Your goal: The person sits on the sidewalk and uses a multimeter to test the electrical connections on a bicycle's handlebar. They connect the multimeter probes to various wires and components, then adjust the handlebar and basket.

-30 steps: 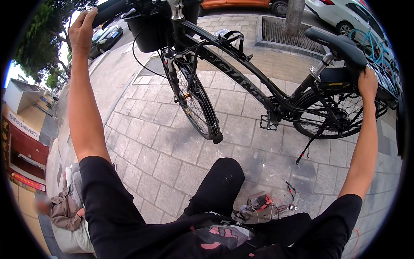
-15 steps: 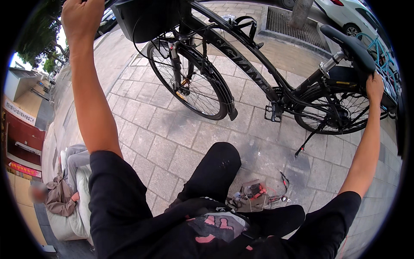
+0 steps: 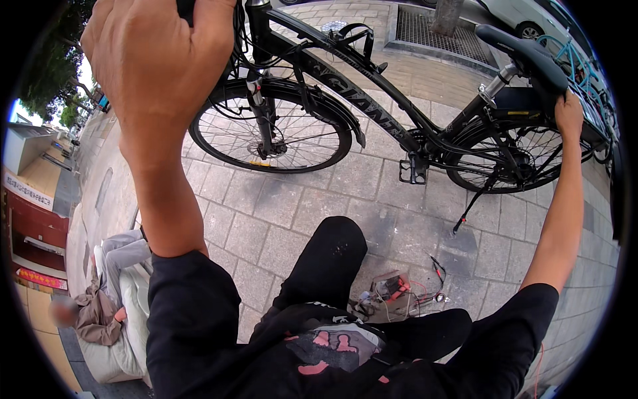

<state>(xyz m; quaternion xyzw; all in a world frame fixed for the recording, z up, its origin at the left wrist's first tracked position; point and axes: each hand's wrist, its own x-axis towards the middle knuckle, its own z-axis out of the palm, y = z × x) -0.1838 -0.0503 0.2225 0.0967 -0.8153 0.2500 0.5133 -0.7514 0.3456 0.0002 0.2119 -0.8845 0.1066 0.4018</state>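
Note:
A black bicycle (image 3: pixel 375 110) stands across the far side on its kickstand (image 3: pixel 473 206). My left hand (image 3: pixel 153 66) is closed round the end of the handlebar (image 3: pixel 187 9), most of which the hand and the upper picture edge hide. Out to the right, my right hand (image 3: pixel 569 114) grips the rear edge of the black saddle (image 3: pixel 522 56), its fingers partly hidden beneath it. The front wheel (image 3: pixel 276 143) is turned at an angle to the frame. Below the saddle sits the rear wheel (image 3: pixel 515 156).
Near my knees on the paving (image 3: pixel 259 229) lies a small heap of red and brown gear with wires (image 3: pixel 392 289). A person (image 3: pixel 100 312) reclines on a pale seat at the left. Behind the bicycle are a tree grate (image 3: pixel 438 40), a white car (image 3: pixel 531 13) and a turquoise bicycle (image 3: pixel 575 56).
My left hand has come closer with the handlebar, and the front wheel has swung round. The black front basket is no longer visible. My right hand stays at the saddle, which has shifted slightly left.

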